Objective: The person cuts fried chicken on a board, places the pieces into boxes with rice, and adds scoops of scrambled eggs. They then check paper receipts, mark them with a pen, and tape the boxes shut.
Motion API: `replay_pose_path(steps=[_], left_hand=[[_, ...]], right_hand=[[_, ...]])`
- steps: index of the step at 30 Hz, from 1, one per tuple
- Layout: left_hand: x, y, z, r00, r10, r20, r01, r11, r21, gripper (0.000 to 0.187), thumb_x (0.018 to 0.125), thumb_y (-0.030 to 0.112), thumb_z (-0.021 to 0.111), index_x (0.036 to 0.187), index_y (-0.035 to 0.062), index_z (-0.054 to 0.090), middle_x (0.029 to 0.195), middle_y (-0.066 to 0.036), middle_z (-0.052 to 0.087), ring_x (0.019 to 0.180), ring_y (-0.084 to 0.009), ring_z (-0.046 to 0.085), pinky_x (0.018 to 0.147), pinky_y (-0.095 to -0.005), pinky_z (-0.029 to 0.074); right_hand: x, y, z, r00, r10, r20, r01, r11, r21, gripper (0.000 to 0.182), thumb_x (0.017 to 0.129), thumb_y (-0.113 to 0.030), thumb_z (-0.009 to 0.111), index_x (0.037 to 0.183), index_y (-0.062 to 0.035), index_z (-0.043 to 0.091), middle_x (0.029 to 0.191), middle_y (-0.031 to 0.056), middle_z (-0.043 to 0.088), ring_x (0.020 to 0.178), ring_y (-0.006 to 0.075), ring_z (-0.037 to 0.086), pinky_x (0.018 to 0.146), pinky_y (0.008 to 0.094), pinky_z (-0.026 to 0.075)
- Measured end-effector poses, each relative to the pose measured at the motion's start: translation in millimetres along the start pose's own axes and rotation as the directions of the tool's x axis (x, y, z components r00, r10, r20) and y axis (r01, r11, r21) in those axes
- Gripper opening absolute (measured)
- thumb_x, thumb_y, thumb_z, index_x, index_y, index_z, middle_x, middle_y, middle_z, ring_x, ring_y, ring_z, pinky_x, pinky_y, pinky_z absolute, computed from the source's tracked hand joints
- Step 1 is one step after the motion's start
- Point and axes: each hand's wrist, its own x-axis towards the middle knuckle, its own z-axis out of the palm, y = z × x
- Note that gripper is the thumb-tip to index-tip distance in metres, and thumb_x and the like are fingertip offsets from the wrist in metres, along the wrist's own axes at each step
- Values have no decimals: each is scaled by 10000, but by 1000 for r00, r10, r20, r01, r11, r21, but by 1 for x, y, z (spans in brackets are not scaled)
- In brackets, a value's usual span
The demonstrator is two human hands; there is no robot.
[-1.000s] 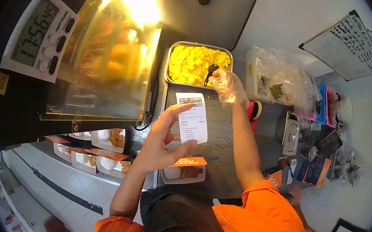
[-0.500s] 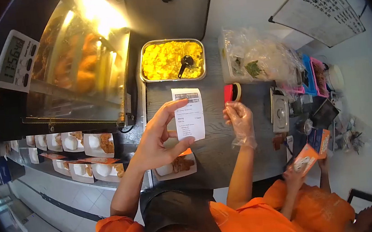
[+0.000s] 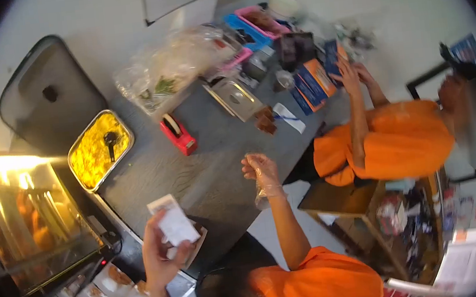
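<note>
Receipt paper [image 3: 173, 225] sat pinched in the left hand [image 3: 159, 255], fingers curled around its lower edge, held above the near edge of the dark counter [image 3: 205, 169]. Beside it, the right hand [image 3: 261, 172], in a clear plastic glove, hovered over the counter loosely curled, gripping nothing. Farther off lay a red tape dispenser [image 3: 177, 134] and a tray of yellow rice [image 3: 99, 148].
</note>
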Motion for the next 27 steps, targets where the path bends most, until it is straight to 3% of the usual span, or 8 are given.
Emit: replay_pose_path(steps=[8,9,12,16,18,21,24,27], left_hand=[[18,-68,54,933,-223,283,180,969,171,692,824,-36,766,1430,30,440,1318,-152,568,1135,-249,649,877,-346,578],[32,-69,60,966,-27,258,-66,937,344,627,821,-9,775,1380,16,493,1293,-168,575,1107,-257,658,840,-333,581],[69,-95,74,984,35,176,-135,788,600,603,810,10,770,1358,13,520,1263,-184,590,1093,-279,660,825,-350,585],[127,-83,100,962,-263,76,198,858,474,574,799,-23,713,1340,-6,521,1265,-200,606,1153,-287,625,889,-385,570],[155,-53,123,826,-561,-59,498,675,544,567,881,118,695,1420,87,521,1372,-178,591,1168,-251,624,938,-360,503],[160,-83,127,904,-427,-26,398,817,417,593,834,-63,680,1395,8,499,1373,-176,559,1201,-280,594,904,-373,563],[163,-99,126,904,-426,-27,418,870,261,627,803,-154,641,1385,7,471,1406,-193,503,1232,-321,573,861,-399,625],[159,-99,126,935,-353,-37,340,859,384,621,791,-69,711,1370,3,499,1333,-168,563,1232,-292,579,905,-380,582]], right_hand=[[39,-39,-71,985,-140,-103,140,990,-9,302,937,-236,752,1119,-11,667,995,100,709,799,143,689,666,284,601],[59,-52,-69,982,-152,-111,153,988,3,302,937,-236,752,1119,-11,667,995,100,709,799,143,689,666,284,601],[122,-103,-44,957,-280,-80,271,956,-107,319,943,-242,741,1146,-12,655,988,96,708,839,145,682,690,284,582],[209,-155,-19,914,-404,40,406,911,-71,459,971,-203,694,1347,-4,522,1012,110,698,842,148,670,689,287,567],[240,-184,-21,895,-446,21,447,895,-21,620,991,-184,658,1495,-6,346,1042,126,694,807,154,669,668,293,570],[286,-246,-38,812,-552,-189,582,790,193,752,1003,-202,632,1571,9,187,1054,154,692,765,173,680,631,289,575],[309,-285,-48,638,-671,-379,750,654,105,630,1004,-187,621,1521,12,321,1030,155,699,754,167,683,627,281,579],[283,-282,-42,694,-629,-351,698,706,116,444,1003,-182,617,1391,8,512,998,145,702,751,158,681,634,289,584]])
